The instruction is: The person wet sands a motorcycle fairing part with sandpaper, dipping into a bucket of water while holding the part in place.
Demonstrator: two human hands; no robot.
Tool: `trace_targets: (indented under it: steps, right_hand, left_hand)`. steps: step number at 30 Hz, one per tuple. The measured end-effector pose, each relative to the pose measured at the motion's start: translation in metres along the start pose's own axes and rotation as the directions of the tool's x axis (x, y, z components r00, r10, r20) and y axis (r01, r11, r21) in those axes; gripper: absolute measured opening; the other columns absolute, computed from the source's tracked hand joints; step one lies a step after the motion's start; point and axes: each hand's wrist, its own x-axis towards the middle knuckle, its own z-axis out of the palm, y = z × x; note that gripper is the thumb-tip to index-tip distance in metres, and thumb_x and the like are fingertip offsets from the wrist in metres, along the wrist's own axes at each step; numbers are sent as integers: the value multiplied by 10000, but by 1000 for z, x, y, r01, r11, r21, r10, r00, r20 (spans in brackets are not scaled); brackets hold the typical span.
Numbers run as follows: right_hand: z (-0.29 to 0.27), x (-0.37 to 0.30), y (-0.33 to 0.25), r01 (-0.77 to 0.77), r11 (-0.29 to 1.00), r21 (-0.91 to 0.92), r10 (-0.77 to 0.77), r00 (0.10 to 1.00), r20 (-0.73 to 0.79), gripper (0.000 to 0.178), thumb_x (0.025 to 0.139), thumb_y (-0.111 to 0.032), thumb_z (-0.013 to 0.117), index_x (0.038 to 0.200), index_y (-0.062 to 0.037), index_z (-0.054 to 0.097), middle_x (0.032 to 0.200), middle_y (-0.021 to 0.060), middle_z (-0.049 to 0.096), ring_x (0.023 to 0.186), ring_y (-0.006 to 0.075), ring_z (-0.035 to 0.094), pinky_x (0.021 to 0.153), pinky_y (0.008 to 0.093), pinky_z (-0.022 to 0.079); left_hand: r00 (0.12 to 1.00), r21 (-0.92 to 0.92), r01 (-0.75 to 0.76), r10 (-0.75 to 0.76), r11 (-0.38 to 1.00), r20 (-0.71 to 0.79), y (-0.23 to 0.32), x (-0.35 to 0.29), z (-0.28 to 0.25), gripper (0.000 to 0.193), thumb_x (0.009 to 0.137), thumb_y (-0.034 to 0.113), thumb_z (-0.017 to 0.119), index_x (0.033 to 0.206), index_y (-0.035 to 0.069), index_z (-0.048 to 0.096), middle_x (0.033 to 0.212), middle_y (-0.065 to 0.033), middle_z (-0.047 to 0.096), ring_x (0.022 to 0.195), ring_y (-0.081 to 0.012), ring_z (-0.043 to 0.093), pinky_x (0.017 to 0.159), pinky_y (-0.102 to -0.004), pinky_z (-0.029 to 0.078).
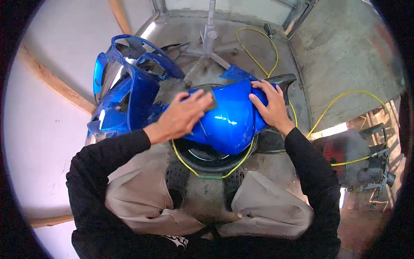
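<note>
A glossy blue motorcycle fairing panel lies in front of me over a round black basin. My left hand presses a small olive-green sanding sheet against the panel's upper left side; the fingers lie across the sheet. On the opposite side, my right hand holds the panel by its right edge, with thumb and fingers apart on the blue surface. The undersides of both hands are hidden.
Other blue fairing parts are piled at the left. Beyond the panel stands a grey metal stand. A yellow hose loops over the floor, and a dirty red-and-grey machine stands at the right.
</note>
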Motion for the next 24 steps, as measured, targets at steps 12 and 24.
trace_targets:
  steps: [12,24]
  right_hand:
    - [1,1,2,-17,1000,-11,17,1000,17,474,1023,-464,712,1366,-138,679,1467,95,693,1482,372,543,1255,667,259]
    - [1,2,2,-25,1000,-2,25,999,22,475,1017,-465,720,1350,-127,695,1470,95,694,1490,371,538,1263,669,246]
  left_hand:
    - [996,56,-56,52,997,65,5,12,-5,625,1050,185,650,1651,154,481,1712,-86,487,1580,-338,451,1208,-581,373]
    - [978,63,-162,151,985,146,11,4,-4,657,1032,198,673,1654,130,473,1695,-82,511,1571,-348,461,1227,-568,364]
